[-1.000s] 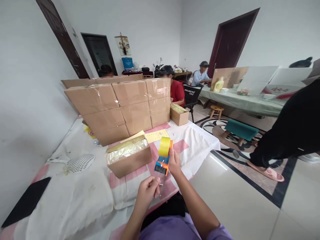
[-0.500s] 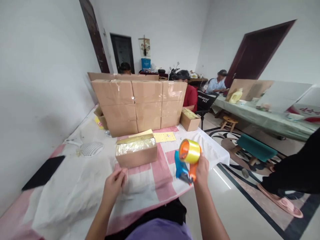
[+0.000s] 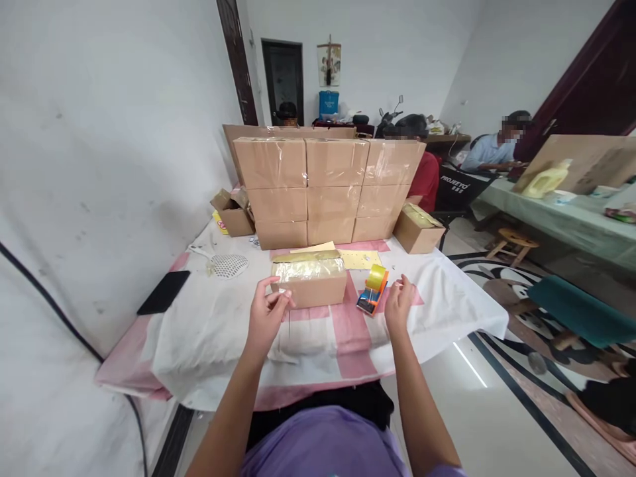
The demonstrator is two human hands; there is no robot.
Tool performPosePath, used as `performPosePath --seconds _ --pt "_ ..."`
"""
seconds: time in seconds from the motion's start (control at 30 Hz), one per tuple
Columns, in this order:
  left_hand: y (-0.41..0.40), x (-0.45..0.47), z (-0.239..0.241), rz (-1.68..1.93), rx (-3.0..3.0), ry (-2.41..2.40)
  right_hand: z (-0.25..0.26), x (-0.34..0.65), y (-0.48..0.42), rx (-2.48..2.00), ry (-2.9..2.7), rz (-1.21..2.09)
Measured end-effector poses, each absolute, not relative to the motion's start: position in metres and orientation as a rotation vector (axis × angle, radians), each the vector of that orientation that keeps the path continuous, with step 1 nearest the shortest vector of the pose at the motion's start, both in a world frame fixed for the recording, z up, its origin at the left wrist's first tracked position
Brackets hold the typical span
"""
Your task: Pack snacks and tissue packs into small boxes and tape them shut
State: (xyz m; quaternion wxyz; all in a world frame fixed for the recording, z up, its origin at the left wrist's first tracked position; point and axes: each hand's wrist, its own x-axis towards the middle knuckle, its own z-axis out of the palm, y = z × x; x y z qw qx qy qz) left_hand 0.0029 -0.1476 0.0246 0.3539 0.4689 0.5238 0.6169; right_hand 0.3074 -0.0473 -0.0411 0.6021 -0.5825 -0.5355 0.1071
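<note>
On the cloth-covered table in front of me lies a small cardboard box (image 3: 318,291), with shiny clear tape across its top and a flap standing along its back edge. My left hand (image 3: 267,308) is at the box's left front corner, thumb and fingers pinched together; what is between them, if anything, is too small to name. To the right of the box, a tape dispenser (image 3: 373,290) with a yellow roll and an orange and blue frame lies on the table. My right hand (image 3: 400,301) is just right of it, holding nothing, its fingers loosely curled and apart.
Behind the box stands a wall of stacked, taped cartons (image 3: 332,192). Another carton (image 3: 418,228) is at the right, an opened one (image 3: 233,213) at the left. A white mesh paddle (image 3: 229,266) and a black flat pad (image 3: 163,292) lie left. People sit beyond.
My right hand has put the tape dispenser down on the table and let go of it. My left hand has moved up to the box's front left corner. The view has turned left.
</note>
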Motion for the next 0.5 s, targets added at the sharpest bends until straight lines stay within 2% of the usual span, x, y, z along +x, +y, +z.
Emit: performPosePath --seconds 0.13,0.27,0.5 --pt "-0.155 0.018 0.031 1.550 1.395 1.474 0.016 0.254 -0.080 -0.901 -1.744 0.465" --pt "-0.158 0.031 0.038 1.557 1.459 1.389 0.064 0.199 -0.092 -0.734 -1.989 0.545" --pt "-0.155 0.005 0.037 1.554 1.046 1.448 0.085 0.172 -0.065 -0.693 -1.954 0.596"
